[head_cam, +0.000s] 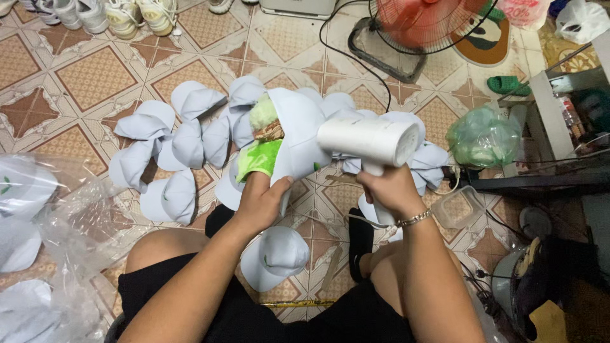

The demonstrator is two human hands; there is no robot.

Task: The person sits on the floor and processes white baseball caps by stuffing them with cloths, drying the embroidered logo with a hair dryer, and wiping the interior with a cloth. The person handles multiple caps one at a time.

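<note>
Nearest the camera, on the patterned tile floor (76, 82) between the seated person's knees, one pale grey fabric cap (277, 256) lay crown up. Above it, the left hand (262, 202) was closed around the lower edge of a second pale grey cap (298, 136), thumb pressed on the outside; that cap sat pulled over a green, fuzzy form (259, 155) and was held up over the lap. Right hand (389, 189) was wrapped fully round the grip of a white plastic handheld appliance (370, 141), shaped like a hair dryer or steamer, its barrel lying across just beside the held cap's crown; contact could not be told. A metal bracelet (414, 219) sat on that wrist.

Judgement: cap looked light, soft and easily creased, best gripped at the rim or brim. Appliance looked rigid, light, safest by its handle.

Farther out, a heap of like caps (184, 136) covered the floor. Beyond stood a red fan (422, 25) and sneakers (121, 14).
</note>
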